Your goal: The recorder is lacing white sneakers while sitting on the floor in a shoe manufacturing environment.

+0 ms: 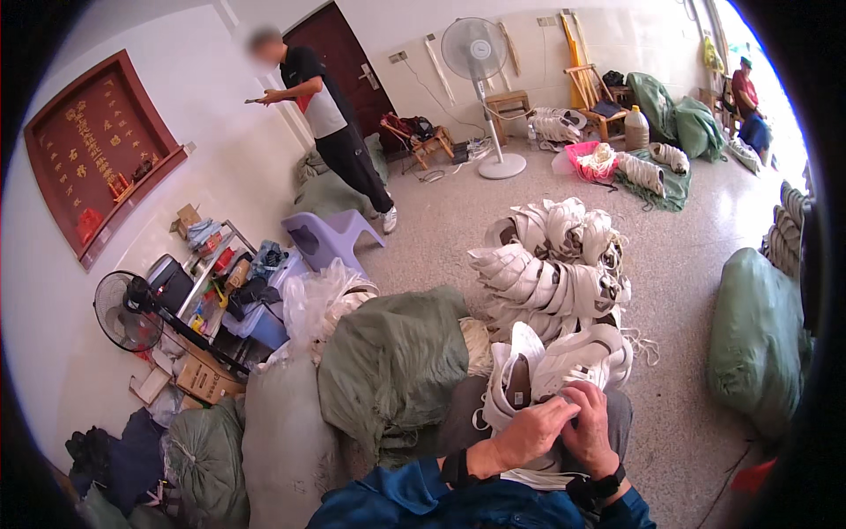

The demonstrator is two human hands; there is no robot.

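Note:
Two white shoe uppers with brown insides rest over my lap: the left one point(514, 375) stands with its opening toward me, and the right one point(577, 357) lies beside it. My left hand point(531, 432) and my right hand point(589, 429) meet just at the near end of the right upper. The fingers of both are closed in a pinch, their tips almost touching. What they pinch is too small to make out. Pale laces point(542, 479) lie below my wrists. Beyond my knees, a pile of nested white shoe uppers point(542, 286) sits on the floor.
Green sacks point(392, 353) and a grey sack point(286, 441) crowd my left; another green sack point(756, 339) stands right. Farther off are a purple plastic stool point(330, 238), a standing fan point(500, 163), a pink basket point(592, 161) and a standing person point(322, 106). Another person point(747, 106) sits far right.

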